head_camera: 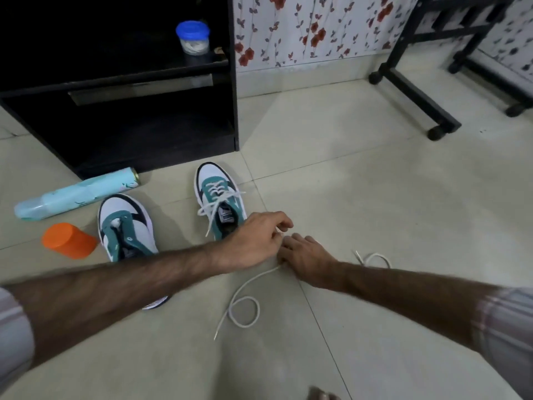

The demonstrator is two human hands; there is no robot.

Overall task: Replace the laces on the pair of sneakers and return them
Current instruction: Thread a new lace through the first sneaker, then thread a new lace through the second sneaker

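Observation:
Two green, white and black sneakers stand on the tiled floor. The left sneaker has no lace through its eyelets and my left forearm crosses its heel. The right sneaker carries a loosened white lace. A loose white lace lies on the floor in front, curled into a loop, and its other end shows to the right of my hands. My left hand and my right hand meet over the middle of this lace, just right of the right sneaker's heel, and both pinch it.
A black shelf unit stands behind the sneakers with a blue-lidded jar on its shelf. A light-blue spray can and an orange cup lie at left. A black metal frame stands at the back right.

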